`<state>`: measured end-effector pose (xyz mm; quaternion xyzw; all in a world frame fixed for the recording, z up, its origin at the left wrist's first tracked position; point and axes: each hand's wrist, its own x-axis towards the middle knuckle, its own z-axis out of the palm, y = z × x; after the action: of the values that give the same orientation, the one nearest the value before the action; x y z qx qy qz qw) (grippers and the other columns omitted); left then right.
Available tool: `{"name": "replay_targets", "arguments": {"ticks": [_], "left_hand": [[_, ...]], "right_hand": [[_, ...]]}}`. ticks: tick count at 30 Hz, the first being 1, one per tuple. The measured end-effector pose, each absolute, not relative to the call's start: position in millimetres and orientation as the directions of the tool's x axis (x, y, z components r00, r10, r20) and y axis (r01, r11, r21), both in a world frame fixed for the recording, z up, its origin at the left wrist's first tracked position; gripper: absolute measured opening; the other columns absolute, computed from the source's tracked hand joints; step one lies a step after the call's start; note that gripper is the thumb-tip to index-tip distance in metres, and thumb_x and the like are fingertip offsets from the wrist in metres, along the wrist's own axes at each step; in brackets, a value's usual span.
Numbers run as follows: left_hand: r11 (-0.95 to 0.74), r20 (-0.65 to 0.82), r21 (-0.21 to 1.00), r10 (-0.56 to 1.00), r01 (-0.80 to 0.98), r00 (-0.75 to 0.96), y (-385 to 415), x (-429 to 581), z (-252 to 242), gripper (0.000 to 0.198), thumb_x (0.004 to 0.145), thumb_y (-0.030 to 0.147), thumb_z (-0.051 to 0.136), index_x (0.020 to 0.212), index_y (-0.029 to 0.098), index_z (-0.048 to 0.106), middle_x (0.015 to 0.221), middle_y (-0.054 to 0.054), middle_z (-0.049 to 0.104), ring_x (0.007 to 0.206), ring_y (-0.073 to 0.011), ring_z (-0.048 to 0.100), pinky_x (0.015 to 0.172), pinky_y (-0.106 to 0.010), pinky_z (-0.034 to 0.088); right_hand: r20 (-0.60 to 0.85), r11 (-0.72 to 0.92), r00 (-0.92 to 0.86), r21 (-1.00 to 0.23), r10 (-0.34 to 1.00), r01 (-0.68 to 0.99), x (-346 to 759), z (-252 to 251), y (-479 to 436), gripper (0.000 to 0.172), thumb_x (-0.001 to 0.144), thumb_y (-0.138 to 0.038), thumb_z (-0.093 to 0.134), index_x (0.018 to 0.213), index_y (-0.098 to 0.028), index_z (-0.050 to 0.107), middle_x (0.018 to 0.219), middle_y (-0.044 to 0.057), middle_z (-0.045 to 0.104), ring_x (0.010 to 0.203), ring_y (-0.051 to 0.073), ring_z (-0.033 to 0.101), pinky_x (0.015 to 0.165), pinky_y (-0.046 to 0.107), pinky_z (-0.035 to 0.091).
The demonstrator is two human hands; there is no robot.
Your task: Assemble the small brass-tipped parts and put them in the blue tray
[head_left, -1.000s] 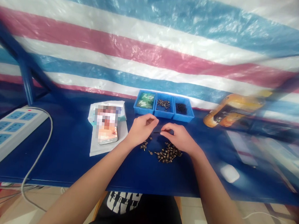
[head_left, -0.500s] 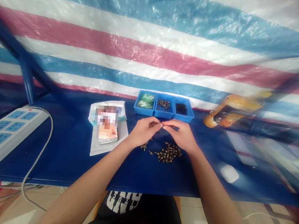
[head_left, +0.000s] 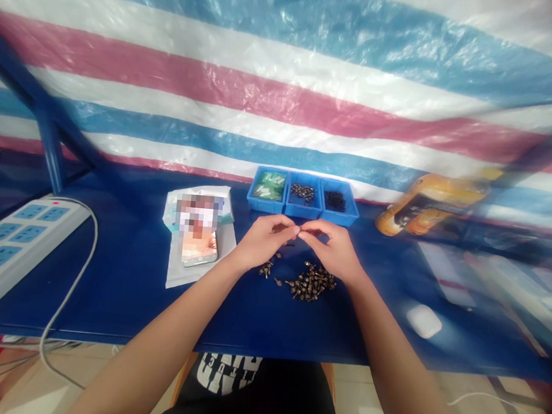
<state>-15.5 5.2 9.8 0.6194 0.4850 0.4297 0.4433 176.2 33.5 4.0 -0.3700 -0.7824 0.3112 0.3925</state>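
My left hand [head_left: 267, 237] and my right hand [head_left: 329, 245] meet fingertip to fingertip just in front of the blue bins. Both are closed in a pinch, and whatever is between the fingertips is too small to make out. Below my right hand lies a pile of small brass-coloured screw-like parts [head_left: 312, 282] on the blue table [head_left: 265, 325]. A few more such parts [head_left: 265, 269] are scattered under my left hand. Three joined blue bins [head_left: 303, 211] hold pale green-white pieces [head_left: 269, 185], small metal parts [head_left: 302, 192] and black screw-like pieces [head_left: 335, 201].
A phone [head_left: 200, 252] rests on a white packet [head_left: 180, 276] at left. Further left is a power strip [head_left: 17, 236] with a white cable [head_left: 89, 249]. To the right are a yellow-orange bottle [head_left: 431, 201], a white rounded case [head_left: 423, 321] and blurred flat items [head_left: 514, 292].
Both hands stay pinched together at nearly the same spot, with only a slight shift of the fingers and wrists. The bins and the pile look the same.
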Motion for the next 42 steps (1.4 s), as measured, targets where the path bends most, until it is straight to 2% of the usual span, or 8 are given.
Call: {"name": "replay_targets", "arguments": {"ticks": [6,12,15,18,22,25,29,42], "left_hand": [[-0.108,0.078,0.973,0.986,0.206,0.148,4.9,-14.1,12.0,0.034,0.089,0.048,0.058,0.082,0.017,0.067,0.079,-0.003,0.067,0.07,-0.0134,0.058,0.066,-0.025,0.045],[-0.062,0.054,0.979,0.998,0.194,0.045,7.8,-14.1,6.7,0.04,0.09,0.056,0.054,0.081,0.018,0.065,0.081,-0.004,0.068,0.069,-0.014,0.057,0.063,-0.025,0.044],[-0.042,0.044,0.981,0.999,0.19,-0.008,10.5,-16.0,3.8,0.036,0.088,0.053,0.058,0.082,0.019,0.065,0.079,-0.003,0.068,0.069,-0.0141,0.058,0.066,-0.026,0.046],[-0.04,0.048,0.98,0.998,0.197,-0.034,12.0,-17.5,1.8,0.034,0.087,0.052,0.059,0.08,0.019,0.065,0.078,-0.003,0.068,0.069,-0.0144,0.058,0.068,-0.026,0.047],[-0.059,0.071,0.975,0.997,0.216,-0.044,12.4,-18.4,-0.5,0.033,0.087,0.051,0.058,0.08,0.02,0.064,0.078,-0.003,0.068,0.07,-0.0149,0.059,0.069,-0.027,0.047],[-0.066,0.077,0.973,0.996,0.221,-0.038,12.3,-18.6,-1.5,0.032,0.088,0.05,0.058,0.08,0.02,0.064,0.078,-0.002,0.068,0.07,-0.0149,0.059,0.069,-0.027,0.047],[-0.07,0.082,0.97,0.996,0.232,-0.041,11.7,-18.6,-1.1,0.031,0.088,0.05,0.058,0.082,0.02,0.065,0.078,-0.002,0.068,0.07,-0.015,0.059,0.069,-0.027,0.047],[-0.071,0.08,0.97,0.996,0.234,-0.03,11.3,-17.9,-0.7,0.03,0.088,0.049,0.058,0.083,0.02,0.065,0.08,-0.002,0.069,0.07,-0.0153,0.06,0.069,-0.027,0.047]], "right_hand": [[0.372,0.524,-0.419,-0.779,0.828,0.345,174.5,8.2,30.5,0.018,0.092,-0.037,0.06,0.092,-0.022,0.07,0.09,0.003,0.073,0.083,0.019,0.065,0.077,0.031,0.049],[0.218,0.391,-0.394,-0.809,0.893,0.438,175.8,1.5,35.6,0.041,0.095,-0.05,0.05,0.069,-0.019,0.06,0.065,0.0,0.059,0.065,0.016,0.055,0.063,0.029,0.043],[0.206,0.299,-0.274,-0.885,0.939,0.358,176.8,-6.3,42.7,0.037,0.089,-0.053,0.059,0.106,-0.021,0.064,0.077,0.0,0.063,0.064,0.016,0.057,0.063,0.03,0.047],[0.165,0.235,-0.226,-0.914,0.96,0.331,181.4,-7.8,46.7,0.062,0.084,-0.054,0.065,0.136,-0.024,0.049,0.084,0.001,0.065,0.064,0.016,0.058,0.063,0.032,0.049],[0.1,0.355,-0.466,-0.789,0.879,0.501,194.4,3.7,42.6,0.038,0.085,-0.054,0.063,0.109,-0.025,0.067,0.087,0.003,0.066,0.075,0.018,0.058,0.074,0.035,0.047],[-0.084,0.465,-0.675,-0.661,0.733,0.588,201.4,13.7,35.9,0.041,0.077,-0.059,0.072,0.106,-0.03,0.07,0.097,0.004,0.067,0.094,0.024,0.058,0.084,0.041,0.043],[-0.203,0.524,-0.695,-0.521,0.69,0.673,201.3,15.0,32.9,0.041,0.075,-0.06,0.073,0.106,-0.034,0.07,0.096,0.004,0.065,0.098,0.028,0.054,0.087,0.045,0.037],[-0.049,0.581,-0.696,-0.511,0.716,0.634,186.3,3.2,34.5,0.011,0.089,-0.03,0.062,0.088,-0.025,0.071,0.085,0.002,0.07,0.089,0.02,0.061,0.085,0.038,0.033]]}}
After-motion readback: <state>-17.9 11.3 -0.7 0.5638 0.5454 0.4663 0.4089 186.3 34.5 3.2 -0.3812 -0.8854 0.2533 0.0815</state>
